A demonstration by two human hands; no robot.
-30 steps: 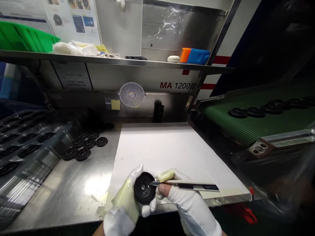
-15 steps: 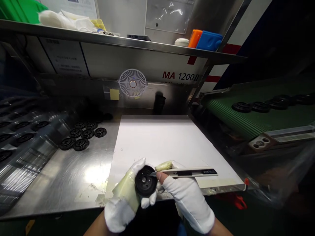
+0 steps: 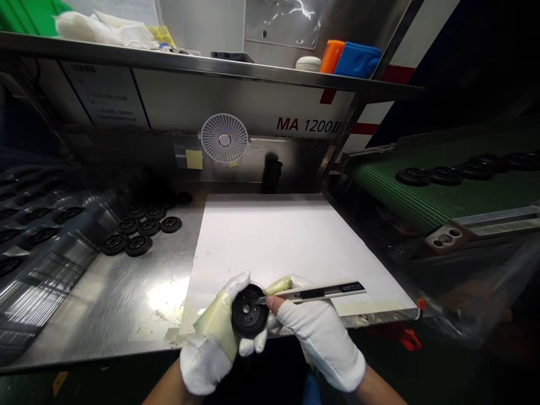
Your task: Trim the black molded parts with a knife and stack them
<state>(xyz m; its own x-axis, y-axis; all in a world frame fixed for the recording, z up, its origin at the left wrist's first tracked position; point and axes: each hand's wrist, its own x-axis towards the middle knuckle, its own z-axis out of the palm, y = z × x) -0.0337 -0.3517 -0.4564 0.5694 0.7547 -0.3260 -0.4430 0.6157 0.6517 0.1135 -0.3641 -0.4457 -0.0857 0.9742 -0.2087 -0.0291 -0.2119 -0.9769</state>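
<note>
Gloved in white, my left hand [image 3: 217, 326] is closed round a round black wheel-like part [image 3: 244, 318], its holed face turned up toward me. My right hand [image 3: 318, 332], in a white glove with the thumb bare, grips a utility knife [image 3: 324, 291]. The knife's blade points left and lies over the face of the black part, near its centre; whether it touches is too small to tell. Both hands are close together above the front edge of a white sheet [image 3: 261, 236]. The fingers under the part are partly hidden.
Several black round parts [image 3: 149, 228] lie on the metal table to the left, beside clear plastic trays [image 3: 84, 236] holding more. A green conveyor belt [image 3: 388, 191] with black parts stands at right. Behind are a small fan [image 3: 224, 139] and a metal shelf [image 3: 270, 72].
The utility knife has tilted, its rear end now a little higher and further left. The left hand still holds the black part in nearly the same place. The view has shifted slightly.
</note>
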